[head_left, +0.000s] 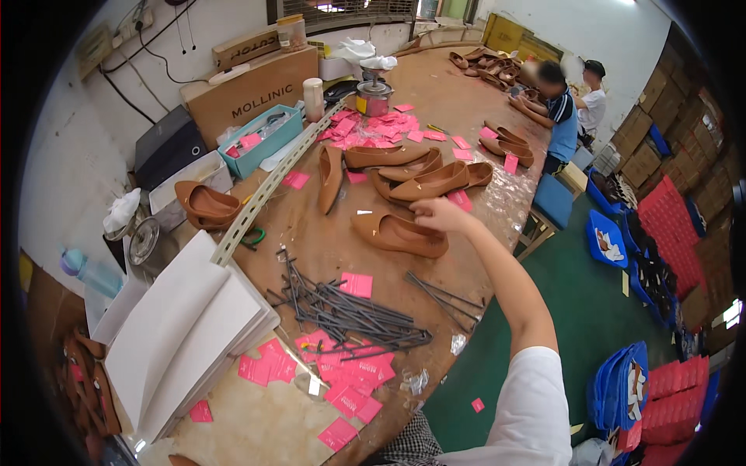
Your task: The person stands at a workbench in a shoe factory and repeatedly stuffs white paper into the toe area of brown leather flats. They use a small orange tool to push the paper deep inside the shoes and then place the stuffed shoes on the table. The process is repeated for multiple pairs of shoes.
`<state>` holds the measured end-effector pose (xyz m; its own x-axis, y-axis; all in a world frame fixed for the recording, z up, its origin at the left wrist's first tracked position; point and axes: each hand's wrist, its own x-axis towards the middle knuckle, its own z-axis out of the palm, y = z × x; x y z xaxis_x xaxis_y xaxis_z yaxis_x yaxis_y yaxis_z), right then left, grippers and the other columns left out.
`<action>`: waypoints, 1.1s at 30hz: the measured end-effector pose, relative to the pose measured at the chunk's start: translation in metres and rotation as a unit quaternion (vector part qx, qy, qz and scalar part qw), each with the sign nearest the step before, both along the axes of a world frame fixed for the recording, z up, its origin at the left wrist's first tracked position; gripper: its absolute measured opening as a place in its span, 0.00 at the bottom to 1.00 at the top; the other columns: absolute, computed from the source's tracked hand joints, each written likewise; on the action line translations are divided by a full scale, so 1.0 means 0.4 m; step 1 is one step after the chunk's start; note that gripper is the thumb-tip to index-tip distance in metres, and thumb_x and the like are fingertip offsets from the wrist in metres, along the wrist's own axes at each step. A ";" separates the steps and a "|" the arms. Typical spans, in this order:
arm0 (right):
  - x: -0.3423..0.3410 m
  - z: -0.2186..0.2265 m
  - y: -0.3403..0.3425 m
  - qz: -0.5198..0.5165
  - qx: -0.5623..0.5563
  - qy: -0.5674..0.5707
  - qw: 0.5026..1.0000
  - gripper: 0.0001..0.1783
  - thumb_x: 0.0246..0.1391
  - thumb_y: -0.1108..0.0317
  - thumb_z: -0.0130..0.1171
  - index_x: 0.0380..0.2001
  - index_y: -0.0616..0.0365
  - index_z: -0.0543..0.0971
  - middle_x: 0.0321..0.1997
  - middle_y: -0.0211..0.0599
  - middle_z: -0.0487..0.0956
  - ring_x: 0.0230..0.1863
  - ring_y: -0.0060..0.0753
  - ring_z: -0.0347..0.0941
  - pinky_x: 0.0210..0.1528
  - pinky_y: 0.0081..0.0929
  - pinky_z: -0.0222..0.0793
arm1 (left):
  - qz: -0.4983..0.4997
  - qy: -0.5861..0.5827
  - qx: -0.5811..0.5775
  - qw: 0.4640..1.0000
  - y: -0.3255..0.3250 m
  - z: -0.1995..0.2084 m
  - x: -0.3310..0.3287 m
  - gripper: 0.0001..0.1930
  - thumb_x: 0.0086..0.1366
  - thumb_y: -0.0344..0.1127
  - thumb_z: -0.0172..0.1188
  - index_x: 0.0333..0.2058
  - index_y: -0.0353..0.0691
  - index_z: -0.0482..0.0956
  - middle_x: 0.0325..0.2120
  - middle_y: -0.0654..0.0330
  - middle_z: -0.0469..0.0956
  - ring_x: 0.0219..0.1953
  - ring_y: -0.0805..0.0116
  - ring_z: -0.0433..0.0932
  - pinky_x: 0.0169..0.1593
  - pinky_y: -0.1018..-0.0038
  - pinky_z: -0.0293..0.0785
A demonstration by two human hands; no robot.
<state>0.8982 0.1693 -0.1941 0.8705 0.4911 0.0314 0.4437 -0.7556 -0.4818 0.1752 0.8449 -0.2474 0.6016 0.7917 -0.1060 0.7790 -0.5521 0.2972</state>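
Observation:
My right hand (440,215) reaches in from the lower right over a brown pointed flat shoe (396,238). Its fingers are drawn together at the shoe's far rim, near the heel, and appear to pinch it. Just beyond lie several more brown flats, among them a shoe (431,182) with a small light mark and a shoe (329,180) pointing toward me. Pink tags (460,199) lie between and beside them. My left hand is out of view.
Dark thin sticks (342,311) are heaped nearer me, beside pink cards (356,380). White sheets (186,342) lie left, past a perforated metal strip (256,200). A teal tray (264,133) and a tin (374,99) stand farther off. Two people sit along the right edge.

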 end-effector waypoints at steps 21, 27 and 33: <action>-0.183 0.219 0.383 0.151 0.213 -0.024 0.965 0.13 0.51 0.63 0.64 0.35 0.61 0.80 0.33 0.49 0.82 0.35 0.46 0.81 0.38 0.38 0.76 | -0.225 -0.112 0.041 0.967 -0.451 0.258 0.620 0.33 0.61 0.40 0.61 0.64 0.38 0.65 0.60 0.45 0.68 0.58 0.50 0.69 0.64 0.57 0.62; -0.678 0.137 0.763 0.267 0.315 0.525 0.744 0.20 0.53 0.60 0.66 0.41 0.66 0.77 0.39 0.43 0.82 0.42 0.31 0.78 0.42 0.30 0.76 | 0.005 -0.327 -0.536 0.778 -0.452 0.129 0.461 0.31 0.69 0.46 0.44 0.69 0.44 0.59 0.64 0.54 0.64 0.65 0.58 0.63 0.67 0.61 0.63; -0.519 -0.004 0.577 0.252 0.123 0.057 0.958 0.24 0.54 0.62 0.62 0.54 0.56 0.77 0.54 0.46 0.78 0.51 0.50 0.75 0.58 0.41 0.70 | 0.024 -0.194 -0.147 0.970 -0.415 0.087 0.192 0.30 0.74 0.41 0.47 0.69 0.33 0.53 0.66 0.46 0.61 0.67 0.54 0.62 0.68 0.67 0.55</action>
<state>0.6904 0.4003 -0.1955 0.5296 0.8398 0.1195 0.6562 -0.3163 -0.6851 0.2521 0.6788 -0.2126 0.6054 0.7890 -0.1048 0.5993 -0.3651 0.7124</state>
